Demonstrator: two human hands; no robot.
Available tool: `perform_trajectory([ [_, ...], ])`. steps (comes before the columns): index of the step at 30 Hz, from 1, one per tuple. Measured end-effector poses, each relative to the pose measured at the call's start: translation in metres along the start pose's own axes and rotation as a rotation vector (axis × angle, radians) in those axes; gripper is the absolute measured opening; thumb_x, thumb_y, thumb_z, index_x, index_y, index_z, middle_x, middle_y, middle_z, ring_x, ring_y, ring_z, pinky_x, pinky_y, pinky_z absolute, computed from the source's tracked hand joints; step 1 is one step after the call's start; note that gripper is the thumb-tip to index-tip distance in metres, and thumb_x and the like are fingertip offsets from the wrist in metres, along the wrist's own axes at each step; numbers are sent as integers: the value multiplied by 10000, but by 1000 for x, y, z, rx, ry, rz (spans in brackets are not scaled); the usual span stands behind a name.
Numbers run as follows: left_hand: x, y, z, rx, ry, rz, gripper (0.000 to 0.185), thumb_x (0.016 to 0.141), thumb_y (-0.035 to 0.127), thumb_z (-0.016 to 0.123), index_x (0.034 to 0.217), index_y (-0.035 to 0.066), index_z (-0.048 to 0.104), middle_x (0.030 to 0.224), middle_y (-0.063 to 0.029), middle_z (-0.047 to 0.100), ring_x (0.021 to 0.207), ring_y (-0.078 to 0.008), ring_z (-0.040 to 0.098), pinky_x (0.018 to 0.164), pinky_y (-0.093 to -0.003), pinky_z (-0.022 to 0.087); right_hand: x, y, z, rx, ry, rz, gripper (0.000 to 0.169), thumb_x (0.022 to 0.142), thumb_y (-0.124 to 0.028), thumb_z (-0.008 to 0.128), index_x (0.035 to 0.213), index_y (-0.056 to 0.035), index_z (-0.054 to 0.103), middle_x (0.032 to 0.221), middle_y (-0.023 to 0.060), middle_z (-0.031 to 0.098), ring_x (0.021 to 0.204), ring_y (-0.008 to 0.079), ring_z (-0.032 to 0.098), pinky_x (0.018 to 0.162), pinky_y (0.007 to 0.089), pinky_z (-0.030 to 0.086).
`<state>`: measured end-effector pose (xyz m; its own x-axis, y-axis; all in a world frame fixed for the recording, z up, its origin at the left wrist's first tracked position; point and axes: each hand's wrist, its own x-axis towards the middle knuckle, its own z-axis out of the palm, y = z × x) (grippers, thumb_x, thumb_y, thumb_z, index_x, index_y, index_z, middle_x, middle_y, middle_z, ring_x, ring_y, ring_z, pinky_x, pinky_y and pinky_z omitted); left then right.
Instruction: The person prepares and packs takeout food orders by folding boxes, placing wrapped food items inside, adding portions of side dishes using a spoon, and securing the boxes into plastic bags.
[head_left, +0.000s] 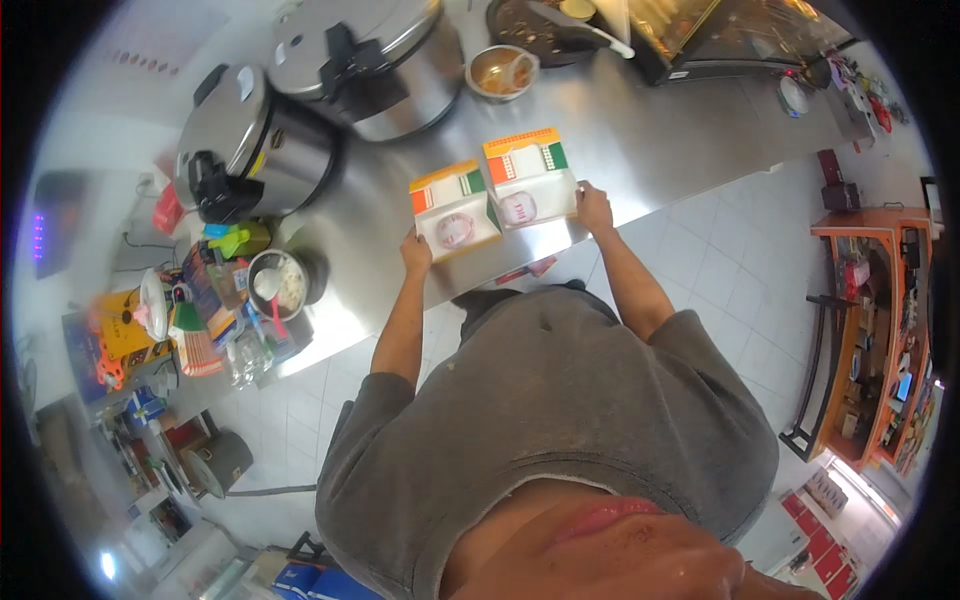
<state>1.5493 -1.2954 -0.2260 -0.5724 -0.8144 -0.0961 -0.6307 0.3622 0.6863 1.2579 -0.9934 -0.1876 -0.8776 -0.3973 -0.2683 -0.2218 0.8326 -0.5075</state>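
Note:
Two open paperboard food boxes stand side by side on the steel counter, with orange, white and green flaps turned up at the back. In the left box (450, 184) lies a round, pale packet (456, 230) bearing red writing. A similar packet (518, 208) sits inside the right box (529, 161). My left hand (416, 253) grips the near left edge of the left box. At the outer right side of the other box, my right hand (593, 206) holds its edge between thumb and fingers. The boxes stand close together, and the fingertips are partly hidden.
Two large lidded cookers (375, 67) stand at the back left of the steel counter (630, 142). Behind the boxes is a metal bowl of liquid (502, 73); a knife (585, 28) lies beyond. Leftward are a rice pot (289, 274) and folded cartons (196, 349). A glass case (675, 37) stands back right.

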Motion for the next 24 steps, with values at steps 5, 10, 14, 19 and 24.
perform_trajectory([
  [5, -22, 98, 95, -90, -49, -5, 313, 905, 59, 512, 1190, -3, 624, 1031, -261, 677, 979, -403, 664, 872, -435, 510, 17, 79, -71, 16, 22, 43, 290, 957, -291, 513, 1196, -179, 635, 1058, 193, 684, 984, 393, 658, 849, 499, 532],
  [10, -26, 209, 188, -251, -149, 25, 321, 934, 75, 544, 1237, -3, 614, 1081, -219, 695, 1003, -304, 688, 873, -363, 513, 50, 176, -164, 10, 108, 174, 288, 964, -295, 500, 1187, -181, 643, 1070, 174, 685, 995, 380, 657, 859, 504, 525],
  [14, -22, 288, 269, -379, -226, 35, 345, 947, 84, 546, 1277, 0, 603, 1113, -197, 699, 996, -239, 691, 866, -338, 515, 93, 266, -225, -61, 162, 292, 296, 968, -342, 499, 1212, -220, 616, 1110, 185, 661, 1016, 407, 633, 865, 520, 515],
  [19, -14, 373, 362, -373, -275, -10, 356, 951, 90, 539, 1288, -10, 593, 1105, -182, 707, 957, -220, 700, 857, -322, 517, 146, 330, -299, -51, 251, 296, 264, 967, -300, 503, 1165, -187, 636, 1084, 168, 677, 1029, 387, 640, 871, 508, 513],
  [24, -13, 473, 455, -485, -306, 5, 391, 937, 87, 561, 1319, 4, 572, 1104, -192, 702, 942, -243, 703, 856, -329, 520, 215, 417, -365, -5, 320, 272, 296, 945, -283, 539, 1213, -188, 621, 1038, 191, 687, 990, 403, 644, 854, 503, 515],
])
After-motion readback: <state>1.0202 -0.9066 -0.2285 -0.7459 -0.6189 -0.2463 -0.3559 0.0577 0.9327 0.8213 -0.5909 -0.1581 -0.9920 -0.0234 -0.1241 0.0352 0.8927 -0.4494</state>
